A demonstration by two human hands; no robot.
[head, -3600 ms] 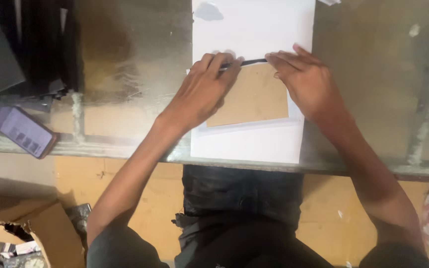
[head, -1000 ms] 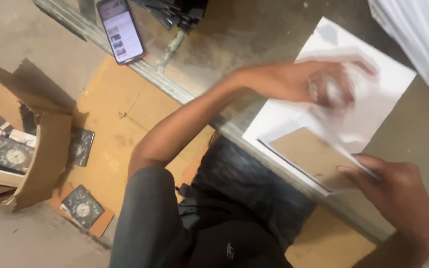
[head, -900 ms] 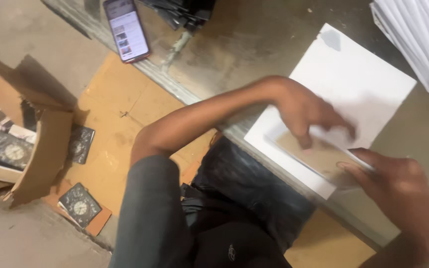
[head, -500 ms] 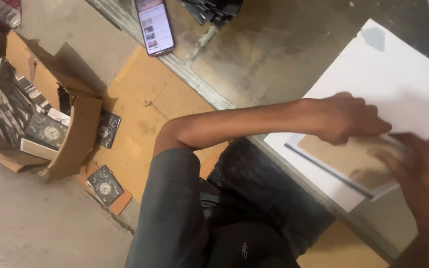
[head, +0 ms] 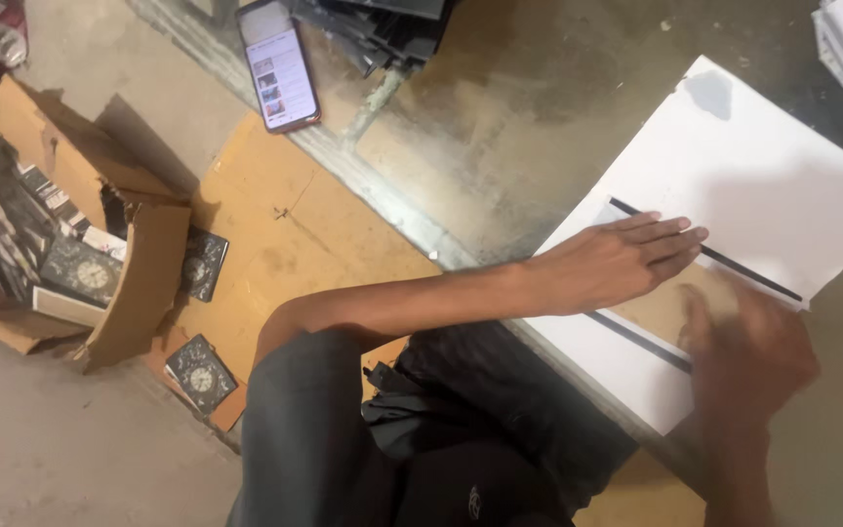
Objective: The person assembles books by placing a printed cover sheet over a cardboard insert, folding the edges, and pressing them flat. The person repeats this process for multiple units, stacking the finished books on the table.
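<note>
Both hands on the brown card panel, on the white sheet.

My left hand (head: 626, 262) lies flat, fingers extended together, pressing the brown card panel (head: 670, 303) onto the white sheet (head: 782, 185) between two black strips (head: 704, 249). My right hand (head: 748, 356) rests on the panel's near edge; blurred, so I cannot tell its finger state.

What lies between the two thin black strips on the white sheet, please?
In the head view, a brown card panel lies between the black strips, on the white sheet. The left hand rests flat across it; the blurred right hand covers its near corner.
</note>
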